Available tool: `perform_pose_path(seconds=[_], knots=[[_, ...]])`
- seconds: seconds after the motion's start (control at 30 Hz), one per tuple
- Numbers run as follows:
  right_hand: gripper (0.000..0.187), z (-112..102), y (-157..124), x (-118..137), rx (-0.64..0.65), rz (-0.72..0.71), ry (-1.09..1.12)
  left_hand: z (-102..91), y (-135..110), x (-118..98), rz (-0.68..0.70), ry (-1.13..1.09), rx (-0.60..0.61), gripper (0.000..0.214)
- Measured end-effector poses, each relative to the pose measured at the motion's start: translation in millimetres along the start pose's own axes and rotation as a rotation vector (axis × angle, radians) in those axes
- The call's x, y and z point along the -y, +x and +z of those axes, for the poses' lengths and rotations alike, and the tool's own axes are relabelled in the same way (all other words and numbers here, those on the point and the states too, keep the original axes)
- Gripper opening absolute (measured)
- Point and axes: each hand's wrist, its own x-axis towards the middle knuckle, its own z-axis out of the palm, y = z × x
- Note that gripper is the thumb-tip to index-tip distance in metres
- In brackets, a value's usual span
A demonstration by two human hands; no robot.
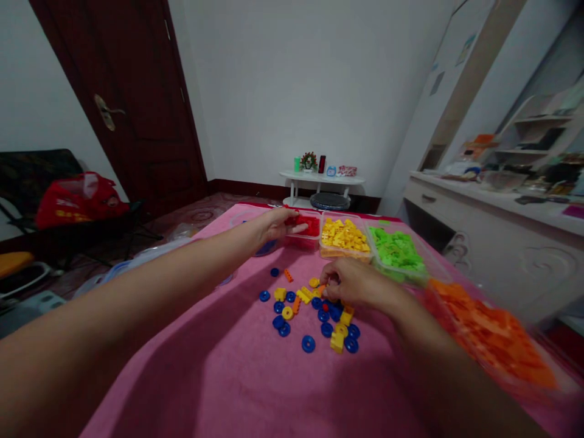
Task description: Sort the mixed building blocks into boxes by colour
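Note:
My left hand (pixel 279 225) reaches over the near-left rim of a clear box of red pieces (pixel 311 226), thumb and fingers apart; its far fingers are partly hidden. My right hand (pixel 349 281) is low over a loose pile on the pink cloth, fingers curled in a pinch. An orange toy block (pixel 322 290) shows at these fingertips. About it lie blue wheels (pixel 308 344), yellow rings (pixel 287 313), yellow blocks (pixel 337 342), an orange strip block (pixel 296 304) and a small red piece (pixel 325 308). Some of the pile is hidden under my right hand.
Beyond the pile stand a box of yellow blocks (pixel 345 236) and a box of green blocks (pixel 398 249). A box of orange blocks (pixel 493 331) is at the right, near my right forearm. Blue pieces (pixel 265 247) sit behind my left wrist. The pink cloth (pixel 219 377) covers the table.

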Motion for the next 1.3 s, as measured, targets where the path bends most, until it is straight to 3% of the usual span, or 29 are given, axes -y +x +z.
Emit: perform_pose_path(seconds=[0.1, 0.17, 0.23, 0.33, 0.43, 0.57, 0.73, 0.9, 1.13, 1.2, 1.3], knots=[[0.016, 0, 1, -4, -0.049, -0.007, 0.021, 12.5, 29, -14, 0.091, 0.288, -0.077, 0.015], [0.017, -1, 2, -7, -0.094, -0.018, 0.04, 14.9, 37, -17, 0.214, 0.567, -0.1, 0.033], [0.018, -1, 5, -11, -0.151, -0.017, 0.064, 14.3, 35, -15, 0.433, 0.907, -0.083, 0.05], [0.02, -1, 9, -14, -0.242, 0.002, 0.114, 10.6, 16, -4, 0.663, 1.229, 0.051, 0.04], [0.021, 2, 14, -16, -0.304, 0.016, 0.144, 2.0, -10, 14, 0.656, 1.341, 0.197, 0.029], [0.02, 9, 15, -13, -0.276, -0.004, 0.106, -19.8, -32, 40, 0.55, 1.544, 0.29, 0.03], [0.023, 15, 11, -2, -0.182, -0.092, 0.056, -43.5, -36, 58, 0.536, 1.533, 0.364, 0.034], [0.022, 14, 8, 8, -0.159, -0.084, 0.059, -48.9, -43, 58, 0.474, 1.489, 0.448, 0.03], [0.021, 18, 10, 5, -0.14, -0.112, 0.032, -46.4, -47, 60, 0.547, 1.536, 0.38, 0.015], [0.02, 19, 10, 2, -0.126, -0.098, 0.021, -42.6, -53, 55, 0.449, 1.432, 0.47, 0.016], [0.02, 14, 6, 0, -0.09, -0.068, -0.025, -32.2, -69, 48, 0.273, 1.304, 0.725, 0.02]])
